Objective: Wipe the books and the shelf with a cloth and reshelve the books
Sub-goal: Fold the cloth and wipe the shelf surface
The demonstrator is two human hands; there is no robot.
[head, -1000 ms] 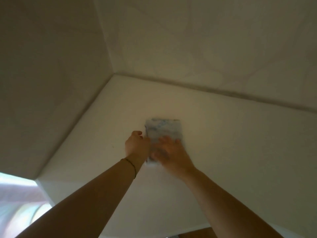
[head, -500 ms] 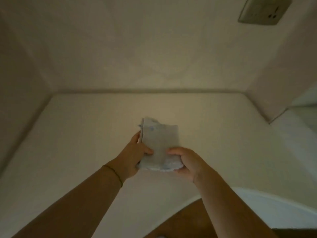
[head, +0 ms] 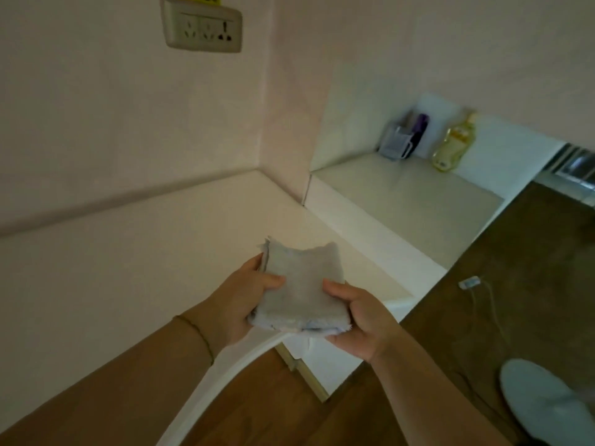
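Note:
A folded grey cloth (head: 302, 284) with frayed edges is held between both hands, lifted just above the front edge of the pale shelf top (head: 128, 268). My left hand (head: 244, 300) grips its left side with the thumb on top. My right hand (head: 357, 320) grips its lower right corner, thumb over the cloth. No books are in view.
A lower ledge (head: 402, 194) to the right carries a clear holder (head: 397, 141) and a yellow bottle (head: 454, 143). A wall socket (head: 201, 29) sits above the shelf. Brown floor (head: 515, 268) at the right has a white cable (head: 473, 284) and a grey slipper (head: 544, 403).
The cloth was lying flat on the shelf under both hands; now both hands hold it lifted off the surface. The view has swung right, bringing the lower ledge and floor into sight.

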